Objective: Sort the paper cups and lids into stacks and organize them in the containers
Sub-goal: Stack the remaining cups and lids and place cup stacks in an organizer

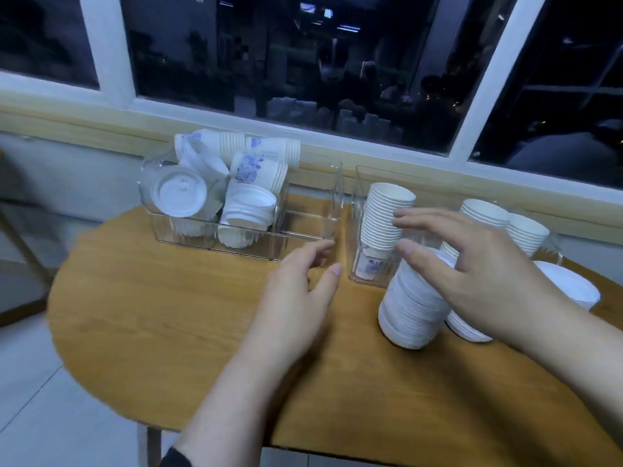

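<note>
**Caller:** Talk me through it. Where are your hands?

**Me:** My right hand [472, 264] is over the stack of lids [413, 308], the one standing on the table [168, 332] just in front of the right-hand clear container [362, 183]. My fingers are spread and only lightly bent. Whether my palm touches the top lid, I cannot tell; my hand hides it.

**Caller:** And the left?

**Me:** My left hand [296, 298] is to the left of that lid stack, thumb and fingers apart, relaxed, holding nothing. Its fingertips are near the front corner of the left-hand container [303, 227].

**Caller:** What sits behind the lid stack?

**Me:** A tall stack of cups [384, 217], upright inside the right-hand container. My right fingertips reach close to its side. Further right of the lid stack, behind my hand, two more cup stacks [505, 220] stand upright, and a second pile of lids [569, 288] lies just beyond my wrist.

**Caller:** And the left-hand container?

**Me:** Well left of the lid stack. Loose lids [178, 193] are jumbled in it, some on edge, with short runs of nested printed cups [259, 163] lying on their sides on top. The compartment nearest my left hand looks bare.

**Caller:** Background?

**Me:** A dark window [303, 62] behind it all.
</note>
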Available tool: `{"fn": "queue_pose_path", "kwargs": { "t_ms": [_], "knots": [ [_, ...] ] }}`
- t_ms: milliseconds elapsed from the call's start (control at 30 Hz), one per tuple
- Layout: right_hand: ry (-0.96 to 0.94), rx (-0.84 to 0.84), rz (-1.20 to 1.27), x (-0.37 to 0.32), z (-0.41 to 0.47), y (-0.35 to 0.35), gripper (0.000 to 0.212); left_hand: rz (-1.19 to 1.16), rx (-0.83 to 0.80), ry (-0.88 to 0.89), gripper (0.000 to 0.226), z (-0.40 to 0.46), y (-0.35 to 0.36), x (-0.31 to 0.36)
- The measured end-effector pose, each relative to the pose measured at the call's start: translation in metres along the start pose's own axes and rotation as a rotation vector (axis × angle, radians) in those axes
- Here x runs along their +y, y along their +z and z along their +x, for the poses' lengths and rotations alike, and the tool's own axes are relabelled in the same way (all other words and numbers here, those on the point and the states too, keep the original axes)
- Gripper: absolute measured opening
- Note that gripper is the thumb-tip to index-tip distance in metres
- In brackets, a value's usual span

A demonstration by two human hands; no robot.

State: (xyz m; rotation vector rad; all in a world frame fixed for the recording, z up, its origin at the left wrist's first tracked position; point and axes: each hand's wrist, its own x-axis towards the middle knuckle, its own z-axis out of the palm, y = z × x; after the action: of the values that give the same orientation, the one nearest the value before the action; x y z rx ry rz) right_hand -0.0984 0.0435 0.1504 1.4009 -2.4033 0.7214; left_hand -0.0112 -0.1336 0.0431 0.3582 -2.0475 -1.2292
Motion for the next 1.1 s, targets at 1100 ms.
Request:
{"fn": "queue_pose_path", "kwargs": {
  "t_ms": [1100],
  "knots": [
    [-0.024, -0.017, 0.015, -0.073, 0.128, 0.135, 0.016, -0.175, 0.313, -0.378, 0.014, 0.012, -0.102, -0.046]
  ]
}}
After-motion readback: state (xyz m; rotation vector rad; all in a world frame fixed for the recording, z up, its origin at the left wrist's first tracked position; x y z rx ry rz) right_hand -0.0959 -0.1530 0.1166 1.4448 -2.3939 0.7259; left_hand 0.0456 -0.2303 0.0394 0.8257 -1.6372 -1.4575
